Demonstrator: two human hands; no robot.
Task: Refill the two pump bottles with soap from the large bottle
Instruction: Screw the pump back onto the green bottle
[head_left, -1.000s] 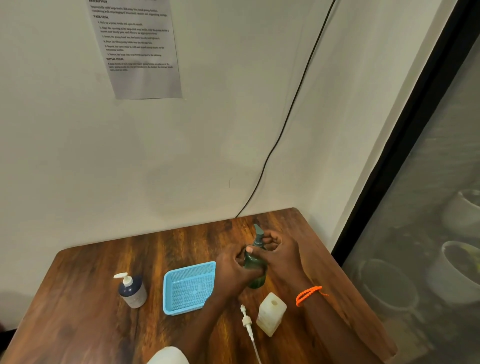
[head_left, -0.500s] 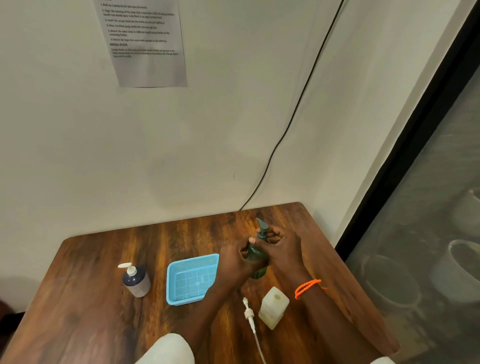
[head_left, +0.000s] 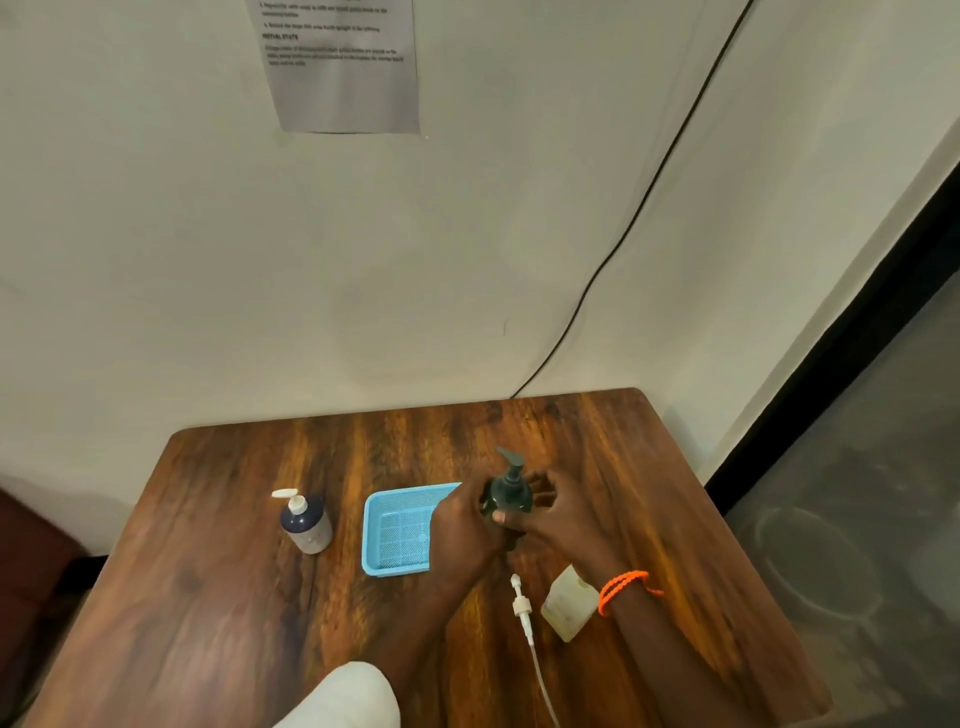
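A dark green pump bottle (head_left: 508, 491) stands upright mid-table, pump head on. My left hand (head_left: 464, 519) wraps its body from the left. My right hand (head_left: 550, 512) grips it from the right, thumb across the front. A dark blue pump bottle (head_left: 306, 524) with a white pump stands apart at the left. The pale square large bottle (head_left: 569, 605) sits near my right wrist, partly hidden by it. A loose white pump with a clear tube (head_left: 523, 613) lies on the table between my forearms.
A light blue mesh tray (head_left: 397, 530) sits just left of the green bottle on the wooden table (head_left: 218, 597). A black cable (head_left: 613, 249) runs down the wall behind. A dark-framed glass panel (head_left: 857, 467) borders the right side.
The view has tilted down and shifted. Both hands stay on the green bottle, which has edged a little toward the tray; my right thumb now lies across its front.
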